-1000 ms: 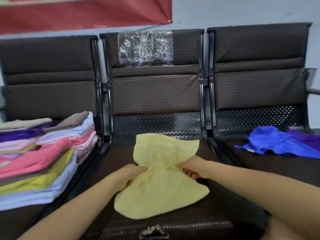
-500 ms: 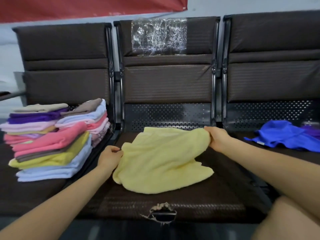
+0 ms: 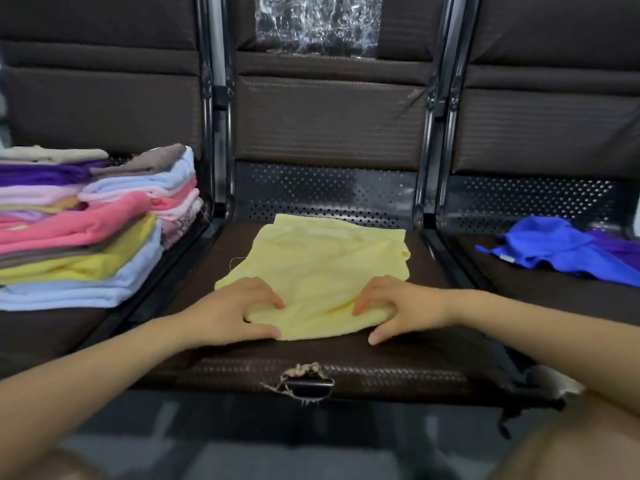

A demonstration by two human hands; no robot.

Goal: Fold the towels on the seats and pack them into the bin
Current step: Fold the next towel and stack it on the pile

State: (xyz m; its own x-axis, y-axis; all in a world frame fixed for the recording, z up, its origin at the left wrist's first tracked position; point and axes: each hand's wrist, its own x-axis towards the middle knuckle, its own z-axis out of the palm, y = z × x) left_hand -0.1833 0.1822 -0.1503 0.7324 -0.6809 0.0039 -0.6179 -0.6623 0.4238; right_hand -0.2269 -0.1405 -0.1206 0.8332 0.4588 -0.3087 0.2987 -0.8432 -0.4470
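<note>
A pale yellow towel [image 3: 322, 268] lies spread on the middle seat [image 3: 311, 362]. My left hand [image 3: 232, 313] pinches the towel's near left edge between thumb and curled fingers. My right hand [image 3: 398, 308] grips the near right edge the same way, thumb low against the seat. The near edge is bunched and lifted a little between both hands. A crumpled blue towel [image 3: 550, 251] lies on the right seat, with a purple towel [image 3: 620, 249] partly under it. No bin is in view.
A tall stack of folded towels [image 3: 79, 233] in pink, yellow, light blue, purple and beige fills the left seat. Black metal frame bars [image 3: 426, 140] separate the seats. The middle seat's front edge has a torn hole [image 3: 304, 382]. Clear plastic film [image 3: 318, 26] covers the middle backrest.
Both hands have come from the towel's far side corners to its near edge, and the towel now lies flatter and squarer. The camera has tilted down and closer.
</note>
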